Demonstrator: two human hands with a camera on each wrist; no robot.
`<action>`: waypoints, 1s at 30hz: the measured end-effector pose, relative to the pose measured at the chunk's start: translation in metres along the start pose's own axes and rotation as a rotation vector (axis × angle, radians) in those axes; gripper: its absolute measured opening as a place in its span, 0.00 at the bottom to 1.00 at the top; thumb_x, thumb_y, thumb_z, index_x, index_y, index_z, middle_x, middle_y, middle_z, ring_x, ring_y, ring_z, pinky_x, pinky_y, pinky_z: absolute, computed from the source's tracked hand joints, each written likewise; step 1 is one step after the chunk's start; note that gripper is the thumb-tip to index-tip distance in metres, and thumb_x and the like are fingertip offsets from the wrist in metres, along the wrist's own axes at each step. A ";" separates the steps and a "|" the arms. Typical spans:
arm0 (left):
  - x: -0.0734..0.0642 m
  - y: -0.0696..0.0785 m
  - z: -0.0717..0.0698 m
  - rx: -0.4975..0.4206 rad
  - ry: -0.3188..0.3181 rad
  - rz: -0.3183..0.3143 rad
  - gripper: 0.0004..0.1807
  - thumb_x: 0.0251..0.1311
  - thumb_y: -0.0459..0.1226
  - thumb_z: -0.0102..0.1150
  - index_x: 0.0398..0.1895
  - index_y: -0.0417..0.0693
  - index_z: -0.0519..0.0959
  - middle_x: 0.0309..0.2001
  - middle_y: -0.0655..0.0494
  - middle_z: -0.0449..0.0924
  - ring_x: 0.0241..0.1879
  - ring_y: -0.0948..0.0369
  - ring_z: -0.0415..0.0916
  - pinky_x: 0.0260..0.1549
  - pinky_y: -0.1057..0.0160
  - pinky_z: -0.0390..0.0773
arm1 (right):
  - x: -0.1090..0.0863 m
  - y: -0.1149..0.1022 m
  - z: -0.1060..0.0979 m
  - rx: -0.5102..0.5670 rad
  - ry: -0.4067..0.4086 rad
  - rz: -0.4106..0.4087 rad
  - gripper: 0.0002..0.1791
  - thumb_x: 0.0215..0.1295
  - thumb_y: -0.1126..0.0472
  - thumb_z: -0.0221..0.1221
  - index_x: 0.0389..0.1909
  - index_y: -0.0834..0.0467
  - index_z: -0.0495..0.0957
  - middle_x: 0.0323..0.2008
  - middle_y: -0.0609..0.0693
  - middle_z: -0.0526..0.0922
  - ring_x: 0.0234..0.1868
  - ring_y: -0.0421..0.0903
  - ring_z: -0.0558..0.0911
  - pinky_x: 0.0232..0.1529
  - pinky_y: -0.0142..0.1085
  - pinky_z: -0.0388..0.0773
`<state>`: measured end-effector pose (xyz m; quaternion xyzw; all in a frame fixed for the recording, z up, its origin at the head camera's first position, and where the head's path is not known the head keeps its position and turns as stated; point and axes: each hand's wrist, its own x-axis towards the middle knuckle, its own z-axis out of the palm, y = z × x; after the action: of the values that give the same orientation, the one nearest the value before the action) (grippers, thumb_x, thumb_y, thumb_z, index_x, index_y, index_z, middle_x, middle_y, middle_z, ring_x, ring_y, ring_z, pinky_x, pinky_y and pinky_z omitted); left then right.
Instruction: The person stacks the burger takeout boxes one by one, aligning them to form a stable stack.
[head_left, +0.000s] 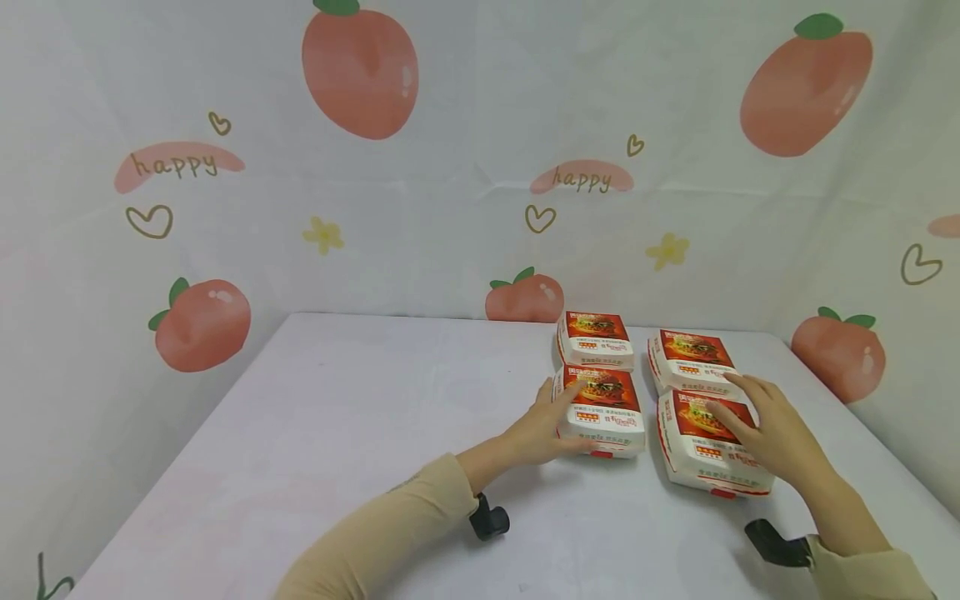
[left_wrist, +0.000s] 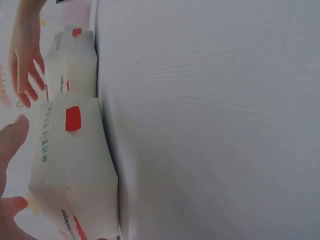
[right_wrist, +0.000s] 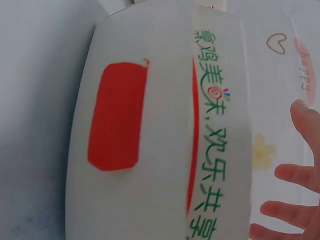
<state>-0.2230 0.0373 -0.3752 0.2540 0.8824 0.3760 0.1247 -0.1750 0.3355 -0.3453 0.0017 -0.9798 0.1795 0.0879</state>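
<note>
Burger boxes, white with a red burger picture on the lid, stand in two columns. My left hand [head_left: 536, 429] is spread at the left side and top of the front-left box [head_left: 611, 421]. In the left wrist view its fingers are straight beside that box [left_wrist: 82, 155], and I cannot tell whether they touch it. Over the front-right box [head_left: 712, 450] my right hand [head_left: 780, 433] is held with fingers spread. The right wrist view shows this box's front [right_wrist: 165, 125] with a red tab, and the fingers [right_wrist: 295, 172] extended beyond its lid edge.
Directly behind the front boxes stand a back-left box [head_left: 596, 340] and a back-right box [head_left: 692, 360]. All rest on a white table [head_left: 375, 400]. A white curtain [head_left: 450, 108] printed with peaches, hearts and "happy" hangs behind. Black wrist mounts [head_left: 491, 518] sit below the hands.
</note>
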 end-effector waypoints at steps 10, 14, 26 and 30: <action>0.004 0.003 0.007 -0.062 0.003 -0.048 0.48 0.50 0.48 0.68 0.72 0.66 0.51 0.74 0.39 0.36 0.71 0.45 0.49 0.64 0.46 0.66 | -0.001 0.009 0.006 0.021 0.001 0.005 0.39 0.66 0.43 0.51 0.66 0.68 0.56 0.60 0.77 0.55 0.59 0.73 0.57 0.49 0.74 0.60; 0.004 0.003 0.010 -0.081 0.006 -0.062 0.48 0.50 0.45 0.69 0.72 0.68 0.52 0.73 0.39 0.36 0.70 0.46 0.51 0.63 0.47 0.67 | 0.000 0.012 0.007 0.033 -0.008 0.010 0.39 0.66 0.43 0.51 0.66 0.68 0.55 0.60 0.77 0.55 0.59 0.74 0.56 0.49 0.74 0.60; 0.004 0.003 0.011 -0.064 0.018 -0.073 0.44 0.53 0.43 0.66 0.72 0.67 0.53 0.73 0.38 0.38 0.69 0.44 0.54 0.62 0.46 0.68 | 0.001 0.021 0.010 0.057 -0.081 0.024 0.41 0.67 0.42 0.49 0.68 0.67 0.52 0.61 0.79 0.52 0.59 0.75 0.55 0.49 0.75 0.59; 0.003 0.003 0.010 -0.045 0.016 -0.069 0.44 0.55 0.42 0.65 0.72 0.65 0.52 0.73 0.37 0.39 0.70 0.44 0.53 0.62 0.46 0.68 | 0.001 0.022 0.011 0.050 -0.100 0.026 0.41 0.67 0.41 0.48 0.68 0.67 0.51 0.60 0.79 0.52 0.58 0.76 0.55 0.49 0.75 0.60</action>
<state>-0.2201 0.0466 -0.3804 0.2177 0.8828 0.3934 0.1361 -0.1791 0.3525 -0.3635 0.0000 -0.9782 0.2046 0.0364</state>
